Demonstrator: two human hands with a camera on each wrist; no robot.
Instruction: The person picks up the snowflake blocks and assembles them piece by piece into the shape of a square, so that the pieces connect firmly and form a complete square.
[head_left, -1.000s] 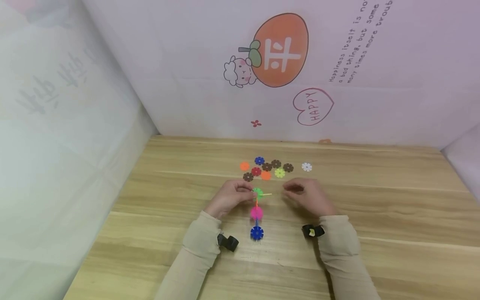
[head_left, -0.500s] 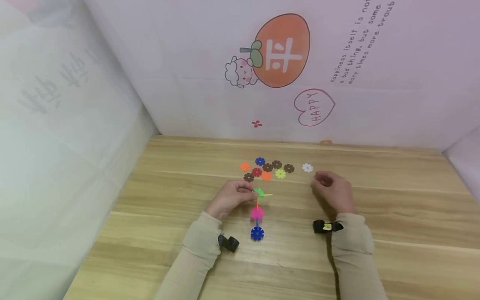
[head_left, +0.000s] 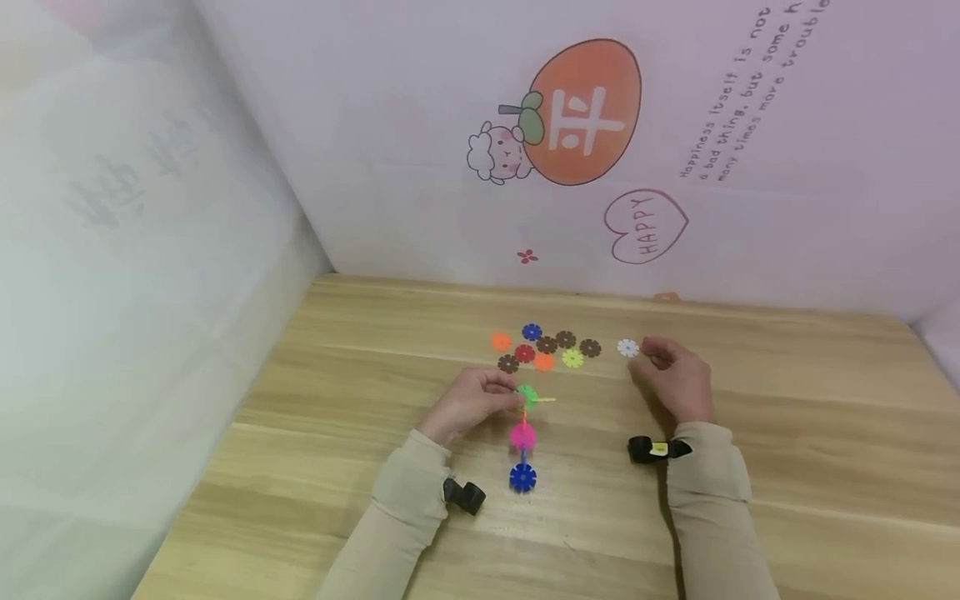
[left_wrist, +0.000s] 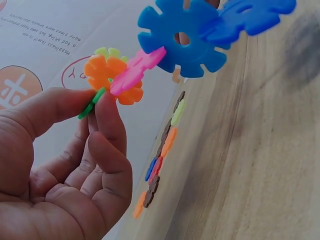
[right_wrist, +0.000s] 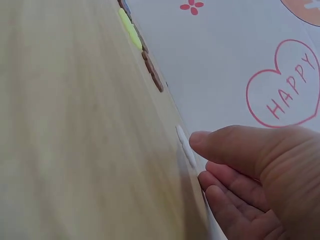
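Observation:
My left hand pinches a green notched disc between thumb and index finger. That disc belongs to a chain of interlocking snowflake discs: a yellow-green one, an orange disc, a pink disc, then two blue ones, the nearest being a blue disc at the chain's lower end. On the right, my right hand is beside a loose white disc lying on the table. In the right wrist view its thumb tip is right at the edge of the white disc, with the other fingers loosely bent.
Several loose discs lie beyond the left hand, among them a yellow-green disc, a red disc and brown ones. The wooden table ends at a white printed backdrop; another sheet hangs at the left.
My right hand has moved right, from near the chain to beside the white disc. The left hand keeps its pinch on the green disc. The head view has shifted slightly.

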